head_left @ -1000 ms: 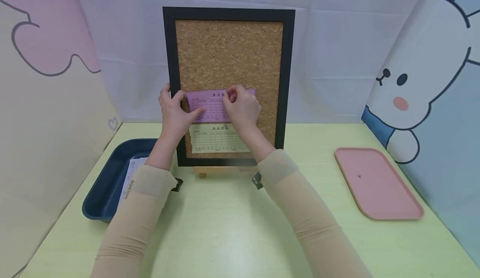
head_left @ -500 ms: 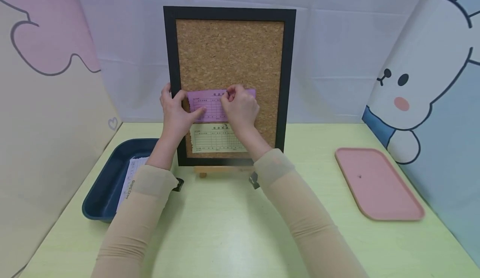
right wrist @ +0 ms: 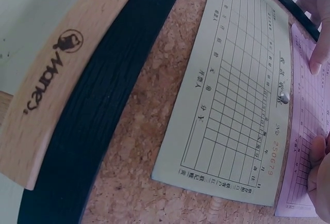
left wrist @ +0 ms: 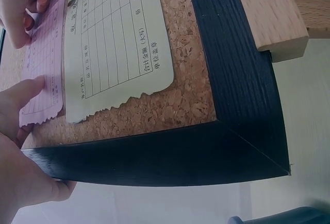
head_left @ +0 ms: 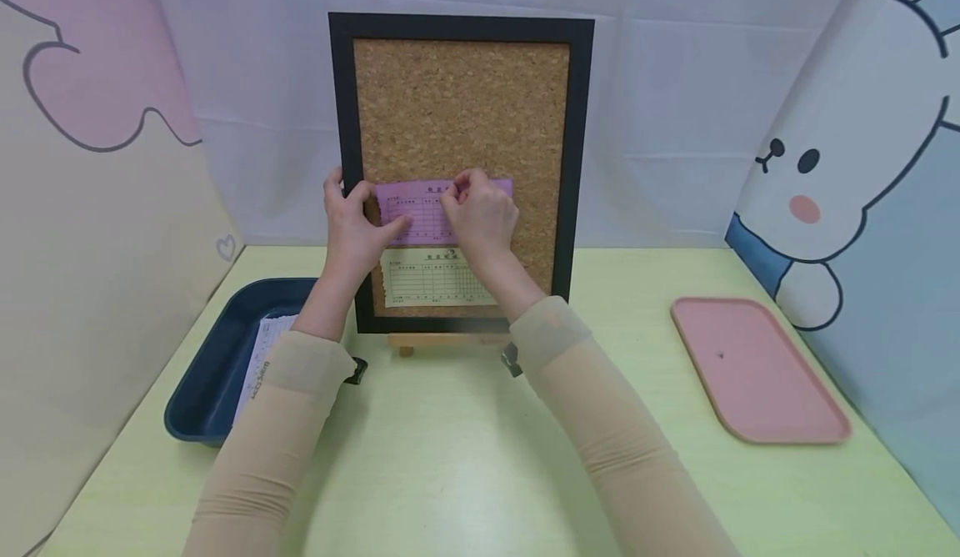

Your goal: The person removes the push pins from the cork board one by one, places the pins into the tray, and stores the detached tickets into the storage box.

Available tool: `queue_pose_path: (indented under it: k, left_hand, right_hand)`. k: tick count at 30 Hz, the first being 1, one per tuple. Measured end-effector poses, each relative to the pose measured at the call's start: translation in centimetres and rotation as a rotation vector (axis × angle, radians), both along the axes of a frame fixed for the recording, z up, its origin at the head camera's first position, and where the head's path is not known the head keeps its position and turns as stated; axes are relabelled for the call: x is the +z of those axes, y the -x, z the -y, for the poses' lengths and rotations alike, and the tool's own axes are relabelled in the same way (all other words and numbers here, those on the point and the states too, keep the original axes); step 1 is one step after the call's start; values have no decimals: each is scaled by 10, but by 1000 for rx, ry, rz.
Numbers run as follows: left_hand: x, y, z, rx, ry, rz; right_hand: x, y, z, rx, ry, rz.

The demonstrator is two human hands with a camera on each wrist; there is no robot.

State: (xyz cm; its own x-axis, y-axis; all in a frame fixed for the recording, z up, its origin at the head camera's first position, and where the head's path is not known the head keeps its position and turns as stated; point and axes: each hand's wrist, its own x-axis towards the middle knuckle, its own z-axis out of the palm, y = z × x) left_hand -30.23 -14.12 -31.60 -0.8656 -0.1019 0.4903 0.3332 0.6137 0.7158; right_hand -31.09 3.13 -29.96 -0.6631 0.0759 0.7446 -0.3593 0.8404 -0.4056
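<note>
Fingers of your right hand point(head_left: 486, 215) are pinched at the top of the purple printed paper slip point(head_left: 427, 211), it seems on a small pin they hide. Your left hand point(head_left: 352, 228) grips the black-framed brown cork board point(head_left: 457, 107), thumb on the slip. Pinning looks like the step now; next, push hard and keep it flat above the pale yellow paper slip point(head_left: 427, 278). Since a second ago, your right hand has slid slightly left; both slips look unmoved.
</note>
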Motion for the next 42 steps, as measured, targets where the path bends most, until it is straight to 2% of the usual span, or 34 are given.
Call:
queue_pose_path:
  k: [14, 24, 34, 42]
  left_hand:
    - [2, -2, -2, -12, -10, 8]
    - [1, 0, 0, -11, 8, -29]
    - [0, -1, -1, -8, -5, -6]
    - [-1, -2, -1, -16, -10, -17]
  right_hand:
    - [-1, -1, -4, 33, 15, -41]
    - [0, -3, -6, 9, 13, 4]
    - [0, -3, -5, 6, 12, 26]
    - [1, -2, -6, 25, -5, 24]
